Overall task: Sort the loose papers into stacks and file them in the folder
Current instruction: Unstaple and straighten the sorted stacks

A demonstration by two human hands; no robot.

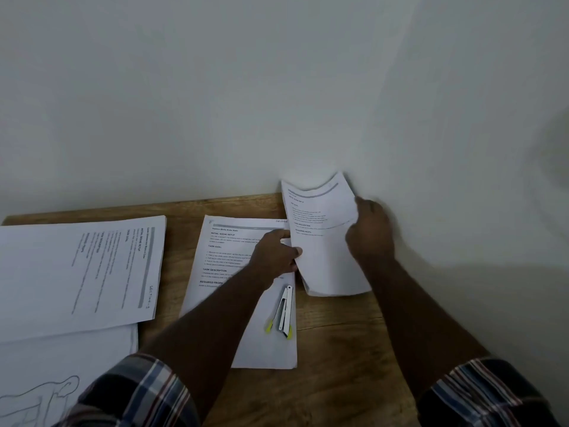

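A thin sheaf of printed papers [323, 241] is lifted off the wooden table [338, 349] at the back right, its top edge bowed. My right hand [371, 232] grips its right edge. My left hand [275, 255] pinches its left edge with the thumb on top. Under my left forearm a printed sheet [228, 257] lies flat in the middle of the table. Another printed stack [80, 272] lies turned sideways at the left. No folder is in view.
A white stapler with yellow-green tips [283, 312] lies on the middle sheet's lower right part. A sheet with a line drawing [43, 392] lies at the near left. A white wall [277, 87] rises right behind the table's far edge.
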